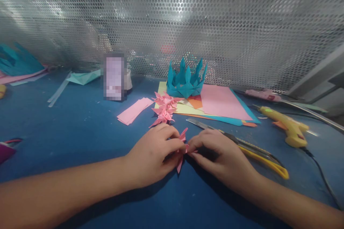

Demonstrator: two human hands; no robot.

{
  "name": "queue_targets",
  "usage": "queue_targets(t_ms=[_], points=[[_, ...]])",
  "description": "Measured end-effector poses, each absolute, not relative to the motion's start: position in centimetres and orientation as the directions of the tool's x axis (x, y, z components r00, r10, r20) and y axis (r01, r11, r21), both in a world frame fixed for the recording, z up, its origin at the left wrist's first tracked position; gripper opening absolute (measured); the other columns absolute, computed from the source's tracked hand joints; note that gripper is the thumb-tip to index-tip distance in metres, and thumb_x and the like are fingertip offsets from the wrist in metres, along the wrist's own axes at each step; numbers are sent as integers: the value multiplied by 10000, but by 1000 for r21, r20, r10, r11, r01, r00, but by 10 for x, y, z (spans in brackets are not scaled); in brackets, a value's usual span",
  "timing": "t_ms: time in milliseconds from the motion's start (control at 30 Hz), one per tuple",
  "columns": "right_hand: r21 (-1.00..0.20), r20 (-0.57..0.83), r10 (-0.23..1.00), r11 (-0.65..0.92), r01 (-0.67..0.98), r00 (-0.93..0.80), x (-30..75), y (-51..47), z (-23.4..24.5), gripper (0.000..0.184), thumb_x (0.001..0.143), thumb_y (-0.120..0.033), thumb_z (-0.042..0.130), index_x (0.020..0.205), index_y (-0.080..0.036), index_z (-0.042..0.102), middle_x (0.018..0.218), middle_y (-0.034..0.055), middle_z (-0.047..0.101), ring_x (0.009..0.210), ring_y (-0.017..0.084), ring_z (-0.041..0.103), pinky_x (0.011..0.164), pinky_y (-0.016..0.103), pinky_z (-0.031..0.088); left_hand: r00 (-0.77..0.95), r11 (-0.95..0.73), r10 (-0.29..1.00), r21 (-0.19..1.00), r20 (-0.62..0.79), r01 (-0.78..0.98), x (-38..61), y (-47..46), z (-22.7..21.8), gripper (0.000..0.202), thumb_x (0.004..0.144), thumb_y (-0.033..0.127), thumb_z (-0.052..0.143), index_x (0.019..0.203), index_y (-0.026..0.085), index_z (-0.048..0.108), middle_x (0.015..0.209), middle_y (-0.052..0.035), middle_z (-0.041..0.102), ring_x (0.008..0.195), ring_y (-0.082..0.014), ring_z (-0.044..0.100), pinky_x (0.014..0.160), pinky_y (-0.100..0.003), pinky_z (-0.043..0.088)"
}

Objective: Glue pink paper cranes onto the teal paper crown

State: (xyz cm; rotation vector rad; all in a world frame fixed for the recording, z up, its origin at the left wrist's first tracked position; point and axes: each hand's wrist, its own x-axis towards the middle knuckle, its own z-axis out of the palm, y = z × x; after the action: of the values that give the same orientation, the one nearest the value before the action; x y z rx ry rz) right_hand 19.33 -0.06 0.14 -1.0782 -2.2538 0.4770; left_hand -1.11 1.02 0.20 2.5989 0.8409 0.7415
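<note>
Between my two hands is a small pink folded-paper flower with pointed petals. My left hand pinches it from the left, fingers closed on it. From the right, my right hand grips a petal between thumb and forefinger. The fingertips hide much of its middle. Just beyond my left hand lies a cluster of similar pink paper flowers. Beside them is a small stack of pink paper strips. A utility knife with a yellow handle lies partly behind my right hand, blade pointing left.
A blue paper crown stands on coloured paper sheets at the back. The yellow glue gun, with its black cord, lies right. A pixelated phone stands upright left of centre. A perforated metal panel closes off the blue table.
</note>
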Motion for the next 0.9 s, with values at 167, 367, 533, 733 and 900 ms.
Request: queue_targets(t_ms=[167,367,533,733,900], points=[[-596,335,815,572,563,-473,194,0,-2,86,800,-167,588,801,-235,641,753,-12,672,715,136,602,659,282,467,679,-774,624,426,387,468,-11,12,0,129,851,194,494,818,154,612,857,-49,574,806,-153,478,734,-300,407],[-657,278,845,514,551,-457,194,0,-1,68,799,-172,594,800,-223,639,757,-5,663,703,135,606,648,275,480,675,-780,618,416,403,467,-9,13,0,111,840,192,506,824,148,607,844,-47,581,810,-160,477,743,-313,409],[-656,295,830,536,532,-473,192,0,1,92,797,-150,593,808,-226,644,766,-9,666,728,132,609,670,275,481,686,-772,623,437,376,462,-10,11,3,100,812,132,478,801,143,577,835,-55,565,798,-167,474,735,-319,417],[-671,294,832,531,518,-470,191,1,1,99,804,-149,588,814,-228,647,777,-8,668,744,129,609,681,266,480,673,-734,657,495,341,465,-8,12,3,95,778,107,498,806,143,582,822,-41,532,784,-150,479,710,-289,418],[-702,255,849,492,515,-462,191,-1,0,80,816,-188,581,819,-226,651,784,6,666,738,138,612,672,266,484,675,-750,644,470,359,466,-8,10,5,98,798,148,508,806,138,605,829,-48,537,787,-156,477,709,-295,421]])
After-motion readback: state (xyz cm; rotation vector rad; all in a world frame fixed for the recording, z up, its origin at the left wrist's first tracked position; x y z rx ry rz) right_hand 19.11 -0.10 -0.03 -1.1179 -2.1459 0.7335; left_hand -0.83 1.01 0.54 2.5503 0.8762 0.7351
